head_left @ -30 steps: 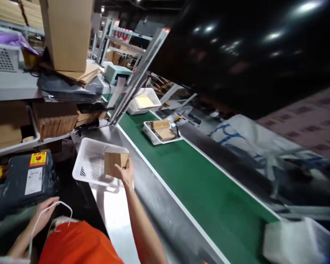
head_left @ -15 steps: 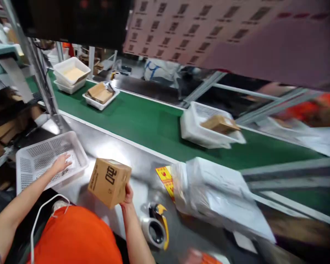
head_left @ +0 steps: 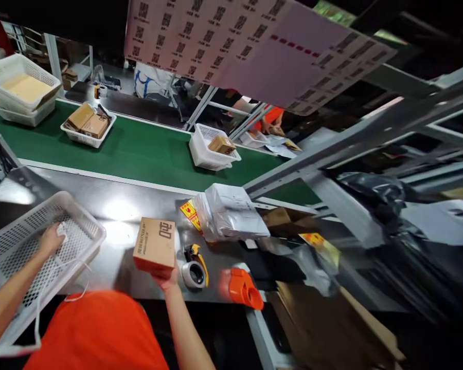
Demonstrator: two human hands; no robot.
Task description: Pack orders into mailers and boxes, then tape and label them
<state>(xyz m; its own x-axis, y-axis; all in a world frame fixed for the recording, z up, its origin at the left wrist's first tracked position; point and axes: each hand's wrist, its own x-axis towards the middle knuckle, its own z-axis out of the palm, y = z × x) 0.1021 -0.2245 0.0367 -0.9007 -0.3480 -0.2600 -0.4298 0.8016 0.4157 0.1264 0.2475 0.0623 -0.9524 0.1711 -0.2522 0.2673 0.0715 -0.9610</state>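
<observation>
My right grip (head_left: 166, 277) is clamped on a cardboard box (head_left: 154, 241), holding it at its near, lower right end; most of those fingers are hidden behind it. One face with dark printing is turned up toward me. The box is over the metal table (head_left: 100, 192), though I cannot tell whether it touches the surface.

Taking the box as the centre of the dial, my left grip (head_left: 51, 240) is at nine o'clock, inside a white perforated basket (head_left: 88, 221), its fingers closed on a small white slip (head_left: 63, 231).

At four o'clock, just beside my right grip, lies a tape roll (head_left: 194, 275) with a yellow-and-black dispenser (head_left: 203, 263). Farther off, between three and four, is an orange dispenser (head_left: 245, 289). A plastic-wrapped white package (head_left: 235, 210) rests between two and three o'clock, with a red-and-yellow label (head_left: 191, 215) near its left end.

At twelve runs the green belt (head_left: 150, 164). On it, a shallow basket (head_left: 96, 141) of boxes stands at eleven o'clock, and a deeper white basket (head_left: 202, 154) bearing a small carton (head_left: 221, 145) at one.
</observation>
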